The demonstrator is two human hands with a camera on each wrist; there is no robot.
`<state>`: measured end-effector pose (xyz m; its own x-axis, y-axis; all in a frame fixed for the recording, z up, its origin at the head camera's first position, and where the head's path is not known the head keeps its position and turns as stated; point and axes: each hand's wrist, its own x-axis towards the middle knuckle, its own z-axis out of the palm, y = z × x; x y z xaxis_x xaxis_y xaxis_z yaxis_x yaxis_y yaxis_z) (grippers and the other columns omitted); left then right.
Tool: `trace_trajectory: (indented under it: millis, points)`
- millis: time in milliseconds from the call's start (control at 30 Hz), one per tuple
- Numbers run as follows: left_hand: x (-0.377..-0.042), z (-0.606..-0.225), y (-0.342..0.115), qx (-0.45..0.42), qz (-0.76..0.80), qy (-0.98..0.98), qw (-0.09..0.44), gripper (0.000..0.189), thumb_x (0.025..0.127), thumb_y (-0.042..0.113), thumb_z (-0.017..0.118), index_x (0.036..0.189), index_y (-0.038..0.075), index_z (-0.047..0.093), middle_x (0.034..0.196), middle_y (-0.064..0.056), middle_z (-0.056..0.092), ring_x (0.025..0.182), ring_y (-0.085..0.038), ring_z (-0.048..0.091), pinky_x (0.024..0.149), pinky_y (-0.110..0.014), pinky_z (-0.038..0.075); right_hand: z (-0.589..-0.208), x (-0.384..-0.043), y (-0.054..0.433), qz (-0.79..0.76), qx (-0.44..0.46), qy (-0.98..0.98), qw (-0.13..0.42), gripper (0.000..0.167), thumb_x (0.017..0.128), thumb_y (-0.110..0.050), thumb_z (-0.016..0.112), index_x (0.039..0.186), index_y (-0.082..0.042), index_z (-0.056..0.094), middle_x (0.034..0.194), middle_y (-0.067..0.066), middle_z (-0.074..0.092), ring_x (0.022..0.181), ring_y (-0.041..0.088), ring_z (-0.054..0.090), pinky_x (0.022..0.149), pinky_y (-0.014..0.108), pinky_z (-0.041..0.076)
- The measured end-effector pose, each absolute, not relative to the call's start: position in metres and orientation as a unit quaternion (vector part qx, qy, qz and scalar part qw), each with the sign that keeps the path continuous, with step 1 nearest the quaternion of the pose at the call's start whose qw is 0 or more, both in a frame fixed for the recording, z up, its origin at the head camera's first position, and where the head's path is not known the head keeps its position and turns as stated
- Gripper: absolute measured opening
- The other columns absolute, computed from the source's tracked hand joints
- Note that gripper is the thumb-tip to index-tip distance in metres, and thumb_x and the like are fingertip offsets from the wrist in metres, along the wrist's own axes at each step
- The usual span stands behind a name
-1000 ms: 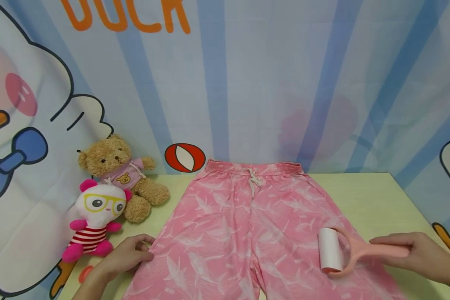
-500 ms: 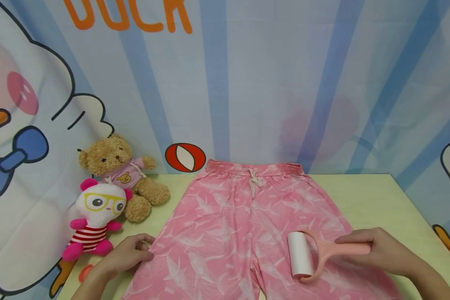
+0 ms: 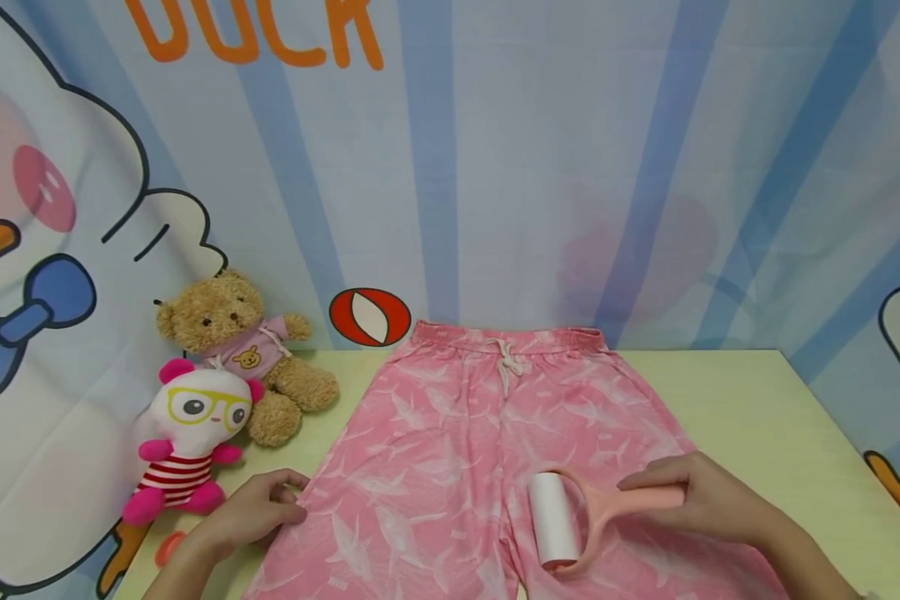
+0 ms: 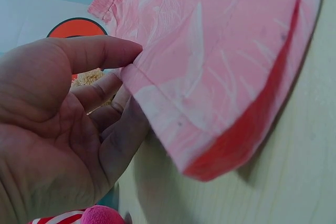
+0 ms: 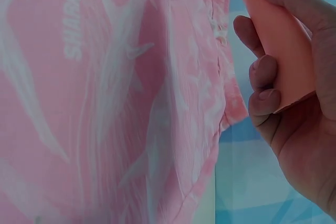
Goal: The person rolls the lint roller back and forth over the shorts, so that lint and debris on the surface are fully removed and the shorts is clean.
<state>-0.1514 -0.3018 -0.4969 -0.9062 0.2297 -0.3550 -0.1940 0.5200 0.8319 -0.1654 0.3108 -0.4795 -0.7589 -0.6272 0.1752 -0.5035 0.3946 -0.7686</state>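
Pink shorts (image 3: 420,433) with white shark prints and a drawstring waist lie spread on the table. At their left edge my left hand (image 3: 258,508) pinches the fabric between thumb and fingers; the left wrist view shows the hem (image 4: 194,145) lifted a little there. My right hand (image 3: 708,500) grips the peach handle of a lint roller (image 3: 555,521). The roller's white cylinder lies on the shorts near the centre seam, by the crotch. In the right wrist view my curled fingers (image 5: 265,74) wrap the handle (image 5: 283,40), and only the cylinder's end shows.
A brown teddy bear (image 3: 247,358) and a panda plush (image 3: 195,442) in striped clothes sit at the left of the table (image 3: 750,433). A small orange-red piece (image 3: 169,548) lies beside my left forearm. A printed cloth backdrop (image 3: 510,167) stands behind.
My right hand has moved the lint roller leftward across the right leg of the shorts to the centre seam. The left hand has stayed in place on the edge.
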Motion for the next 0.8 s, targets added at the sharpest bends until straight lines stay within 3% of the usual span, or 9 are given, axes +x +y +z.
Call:
trace_trajectory:
  millis: [467, 600, 800]
  points:
    - [-0.151, -0.498, -0.301, 0.006, 0.486, 0.847, 0.214, 0.037, 0.091, 0.005, 0.07, 0.125, -0.008, 0.059, 0.09, -0.007, 0.062, 0.078, -0.02, 0.061, 0.065, -0.033, 0.051, -0.48, -0.163, 0.31, -0.452, -0.326, 0.829, 0.047, 0.032, 0.085, -0.012, 0.087, 0.116, -0.016, 0.079, 0.107, -0.004, 0.076, 0.093, 0.011, 0.07, 0.076, 0.028, 0.057]
    - [-0.15, -0.497, -0.3, 0.005, 0.488, 0.846, 0.215, 0.037, 0.091, 0.005, 0.07, 0.124, -0.007, 0.059, 0.091, -0.008, 0.062, 0.078, -0.02, 0.061, 0.065, -0.033, 0.052, -0.474, -0.16, 0.323, -0.483, -0.257, 0.836, 0.044, 0.033, 0.087, -0.007, 0.084, 0.12, -0.01, 0.077, 0.111, -0.001, 0.076, 0.092, 0.014, 0.071, 0.072, 0.032, 0.059]
    - [-0.15, -0.496, -0.3, 0.007, 0.493, 0.843, 0.214, 0.038, 0.09, 0.005, 0.071, 0.124, -0.007, 0.059, 0.091, -0.008, 0.062, 0.079, -0.021, 0.062, 0.066, -0.033, 0.052, -0.462, -0.163, 0.343, -0.476, -0.1, 0.874, -0.002, 0.044, 0.094, -0.022, 0.08, 0.134, -0.007, 0.07, 0.118, -0.015, 0.07, 0.092, 0.008, 0.07, 0.068, 0.033, 0.059]
